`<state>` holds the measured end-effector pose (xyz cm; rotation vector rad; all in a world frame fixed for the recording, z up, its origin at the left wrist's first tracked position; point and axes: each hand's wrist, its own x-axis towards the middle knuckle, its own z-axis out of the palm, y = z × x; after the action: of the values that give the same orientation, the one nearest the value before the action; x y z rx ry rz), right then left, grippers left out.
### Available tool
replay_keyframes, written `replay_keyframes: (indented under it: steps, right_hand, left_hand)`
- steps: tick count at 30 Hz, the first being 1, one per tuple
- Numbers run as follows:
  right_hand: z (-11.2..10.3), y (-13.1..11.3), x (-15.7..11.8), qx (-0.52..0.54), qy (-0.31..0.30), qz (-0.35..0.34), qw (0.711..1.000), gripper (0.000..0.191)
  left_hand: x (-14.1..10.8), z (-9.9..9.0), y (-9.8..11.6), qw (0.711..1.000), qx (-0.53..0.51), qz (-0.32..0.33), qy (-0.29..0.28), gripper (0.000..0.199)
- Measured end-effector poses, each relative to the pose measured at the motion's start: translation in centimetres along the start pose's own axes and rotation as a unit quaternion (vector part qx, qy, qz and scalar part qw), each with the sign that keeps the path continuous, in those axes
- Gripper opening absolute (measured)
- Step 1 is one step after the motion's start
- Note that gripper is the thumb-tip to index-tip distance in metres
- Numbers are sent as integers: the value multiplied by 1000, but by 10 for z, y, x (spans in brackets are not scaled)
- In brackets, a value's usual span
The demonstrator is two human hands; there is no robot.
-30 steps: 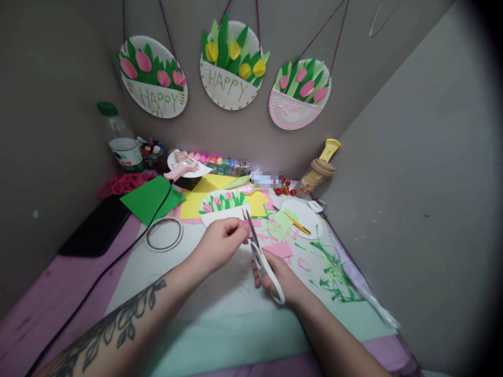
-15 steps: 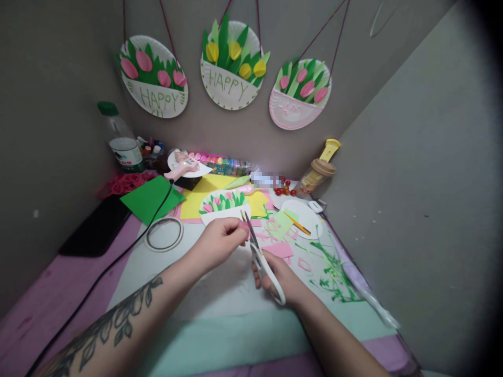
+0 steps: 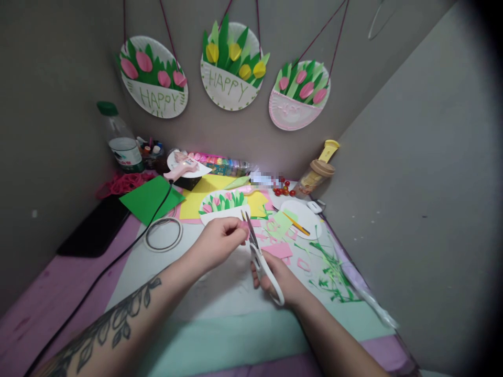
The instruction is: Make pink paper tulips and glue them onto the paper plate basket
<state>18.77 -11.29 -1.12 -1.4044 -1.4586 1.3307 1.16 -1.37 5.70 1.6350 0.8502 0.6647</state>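
My left hand [image 3: 226,241] is closed in a pinch on a small pink paper piece [image 3: 245,226], most of it hidden by the fingers. White-handled scissors [image 3: 265,268] are in my right hand [image 3: 278,277], with the fingers around the handles. Their blades point up and away, slightly apart, beside the pink piece. Just beyond the hands lies a white half plate [image 3: 226,213] with pink tulips and green leaves. Right of the blades, a folded pink paper [image 3: 278,250] rests among pink cut-outs.
A tape roll [image 3: 163,234], green paper [image 3: 152,200] and a black cable [image 3: 118,258] lie to the left. Green scraps [image 3: 334,272] and a paper disc with an orange pencil [image 3: 296,223] are at the right. A bottle [image 3: 124,146] stands at the back left; three decorated plates hang behind.
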Motion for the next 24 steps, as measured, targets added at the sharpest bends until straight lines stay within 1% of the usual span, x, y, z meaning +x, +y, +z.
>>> replay_keyframes:
  steps: [4,8,15,20,24]
  right_hand:
    - [1,0,0,-4,4,-8,1000,75]
    - [1,2,0,-23,2,-15,1000,71]
    - [-1,3,0,-19,1,-9,1000,63]
    - [-1,2,0,-11,1,-5,1000,65]
    - [-1,0,0,-9,0,-8,1000,65]
  left_hand:
    - [0,0,1,1000,4,-3,-4,24]
    - [1,-1,2,1000,2,-6,-1,23]
    - [1,-1,1,1000,3,-4,4,20]
    - [1,-1,1,1000,7,-3,6,20]
    - [1,-1,1,1000,11,-3,-3,20]
